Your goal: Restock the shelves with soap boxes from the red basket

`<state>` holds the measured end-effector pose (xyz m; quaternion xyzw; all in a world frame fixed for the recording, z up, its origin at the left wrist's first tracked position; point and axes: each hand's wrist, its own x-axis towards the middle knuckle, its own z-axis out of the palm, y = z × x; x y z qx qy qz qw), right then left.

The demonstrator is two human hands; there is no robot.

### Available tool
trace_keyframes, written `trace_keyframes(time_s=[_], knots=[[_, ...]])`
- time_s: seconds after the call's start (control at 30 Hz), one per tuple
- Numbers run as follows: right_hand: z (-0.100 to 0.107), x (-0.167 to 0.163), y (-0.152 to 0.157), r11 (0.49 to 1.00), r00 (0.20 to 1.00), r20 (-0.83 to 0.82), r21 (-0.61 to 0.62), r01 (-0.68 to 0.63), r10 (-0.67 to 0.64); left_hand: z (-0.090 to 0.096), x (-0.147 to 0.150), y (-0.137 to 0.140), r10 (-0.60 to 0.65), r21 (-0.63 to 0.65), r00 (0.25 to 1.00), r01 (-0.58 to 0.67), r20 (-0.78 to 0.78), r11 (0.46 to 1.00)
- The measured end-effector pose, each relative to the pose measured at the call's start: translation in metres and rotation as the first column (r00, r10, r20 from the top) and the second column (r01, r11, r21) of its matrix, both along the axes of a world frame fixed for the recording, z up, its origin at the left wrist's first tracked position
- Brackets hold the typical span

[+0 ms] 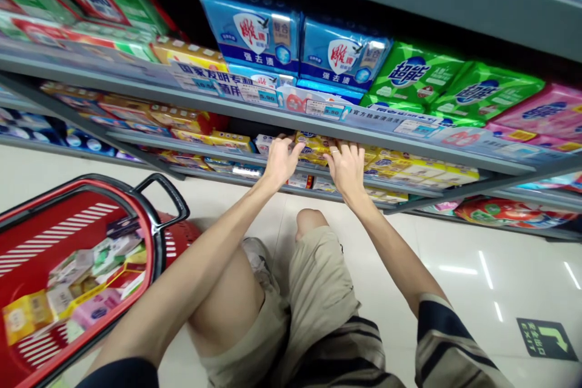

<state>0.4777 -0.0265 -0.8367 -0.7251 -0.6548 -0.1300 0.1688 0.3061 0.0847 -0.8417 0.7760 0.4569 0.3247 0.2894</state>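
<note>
A yellow soap pack (313, 147) sits on the lower shelf between my two hands. My left hand (282, 162) is at its left end, thumb against the pack and fingers curled over the shelf goods. My right hand (348, 171), with a ring on one finger, lies over the pack's right end, its fingertips bent down on the yellow wrappers. A white pack (264, 144) stands just left of my left hand. To the right of my right hand runs a row of more yellow packs (409, 168). The hidden undersides of my fingers leave their exact grip unclear.
A red shopping basket (157, 254) with several small boxes stands on the floor at left. Above my hands the upper shelf edge (382, 127) juts out, carrying blue soap packs (259, 33) and green packs (409, 76). An exit sign (545, 339) marks the floor at right.
</note>
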Motion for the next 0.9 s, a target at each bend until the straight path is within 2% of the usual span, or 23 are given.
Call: trace_keyframes(time_s=[0.4,0.5,0.57,0.63,0.7,0.77,0.83,0.9], knots=[[0.003,-0.002,-0.003,1.000,1.000,-0.020,0.009,-0.002,0.002,0.005,-0.005,-0.003,-0.032,-0.014,0.999,0.033,0.021,0.999],[-0.005,0.001,-0.027,0.995,0.994,-0.108,0.101,-0.014,0.025,0.009,-0.010,-0.006,0.030,0.048,0.999,-0.031,0.030,0.998],[-0.020,0.011,-0.054,0.984,0.977,-0.211,0.176,0.006,0.031,0.012,-0.016,-0.013,0.093,0.096,0.993,-0.101,0.079,0.990],[-0.038,0.028,-0.083,0.976,0.948,-0.319,0.207,0.064,0.005,0.012,-0.019,-0.026,0.086,0.114,0.989,-0.100,0.122,0.988],[-0.056,0.049,-0.106,0.972,0.916,-0.397,0.190,0.138,-0.053,0.008,-0.017,-0.041,-0.021,0.130,0.996,0.010,0.088,0.991],[-0.069,0.070,-0.119,0.964,0.895,-0.425,0.149,0.219,-0.137,-0.002,-0.005,-0.055,-0.179,0.148,0.982,0.186,-0.061,0.971],[-0.074,0.087,-0.123,0.952,0.881,-0.416,0.098,0.290,-0.225,-0.014,0.014,-0.067,-0.300,0.148,0.919,0.344,-0.256,0.927],[-0.073,0.098,-0.120,0.942,0.875,-0.388,0.046,0.331,-0.289,-0.024,0.039,-0.075,-0.363,0.133,0.837,0.448,-0.409,0.884]])
